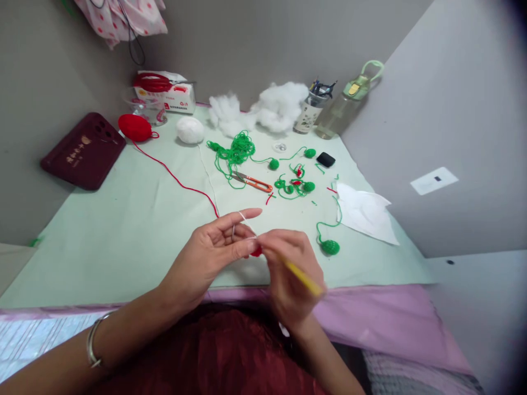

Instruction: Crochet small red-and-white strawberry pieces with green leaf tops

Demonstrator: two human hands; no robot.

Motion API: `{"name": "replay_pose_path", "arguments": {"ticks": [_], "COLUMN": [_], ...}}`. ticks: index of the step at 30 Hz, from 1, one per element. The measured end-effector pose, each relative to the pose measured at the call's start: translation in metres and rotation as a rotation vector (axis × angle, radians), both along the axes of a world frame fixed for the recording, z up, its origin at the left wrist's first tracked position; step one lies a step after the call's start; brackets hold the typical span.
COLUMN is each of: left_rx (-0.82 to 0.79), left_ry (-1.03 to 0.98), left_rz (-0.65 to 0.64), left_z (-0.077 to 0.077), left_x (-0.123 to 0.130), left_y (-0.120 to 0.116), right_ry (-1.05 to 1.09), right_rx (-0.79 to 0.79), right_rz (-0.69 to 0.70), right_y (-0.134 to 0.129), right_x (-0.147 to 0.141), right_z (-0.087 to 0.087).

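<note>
A small red crochet piece is pinched between the thumb and fingers of my left hand, mostly hidden by them. White yarn loops over the raised index finger of that hand and runs to the piece. My right hand grips a crochet hook with a yellow handle, its tip at the red piece and hidden by the fingers. From the hands, a red strand leads back to the red yarn ball. A thin white strand leads to the white yarn ball.
Orange thread snips lie mid-table beside tangled green yarn. Small green crocheted balls lie to the right, near white paper. White stuffing, a pen cup and a bottle stand behind; a maroon phone-like case leans left.
</note>
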State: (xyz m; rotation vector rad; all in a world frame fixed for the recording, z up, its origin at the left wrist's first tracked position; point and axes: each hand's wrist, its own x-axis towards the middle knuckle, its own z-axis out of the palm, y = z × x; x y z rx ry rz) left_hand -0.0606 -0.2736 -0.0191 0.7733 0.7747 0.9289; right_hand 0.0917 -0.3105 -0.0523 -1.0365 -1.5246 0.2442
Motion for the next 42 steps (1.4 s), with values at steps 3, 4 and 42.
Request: {"name": "replay_pose_path", "arguments": {"ticks": [3, 4, 42], "left_rx": [-0.155, -0.207, 0.102], "left_ry": [-0.073, -0.087, 0.118], "left_rz": [-0.069, -0.085, 0.022], "left_z": [0.0, 0.0, -0.003], "left_x": [0.002, 0.001, -0.003], "left_y": [0.002, 0.003, 0.003], "right_ry": [-0.172, -0.115, -0.344], "right_rx": [0.101, 0.082, 0.18], "right_rz": [-0.036, -0.031, 0.009], "right_y": [-0.001, 0.0, -0.003], "right_x": [0.002, 0.003, 0.011], "right_z": [-0.001, 0.0, 0.001]}}
